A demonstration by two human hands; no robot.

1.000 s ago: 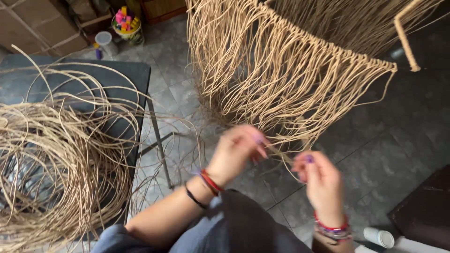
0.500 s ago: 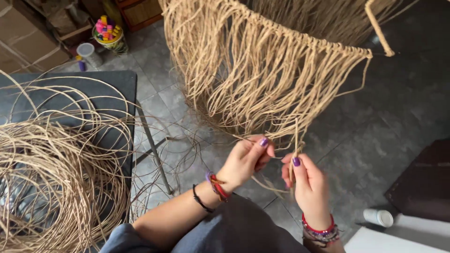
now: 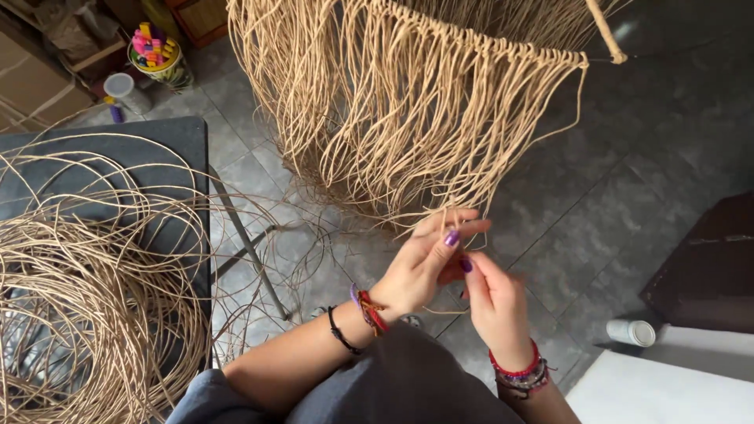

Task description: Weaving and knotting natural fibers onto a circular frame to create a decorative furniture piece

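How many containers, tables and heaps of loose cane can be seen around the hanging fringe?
Containers: 3 – tub of coloured pieces, grey-lidded cup, white-capped bottle
Tables: 2 – black, white
Cane heaps: 1 – coil
Total: 6

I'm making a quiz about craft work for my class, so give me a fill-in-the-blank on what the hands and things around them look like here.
1. Both hands, left hand and right hand, pinch thin tan ____ hanging from the woven fringe.
2. The fingernails are painted ____.
3. A loose coil of cane lies on a dark ____ at the left.
4. The floor is made of grey ____.

Missing words: strands; purple; table; tiles
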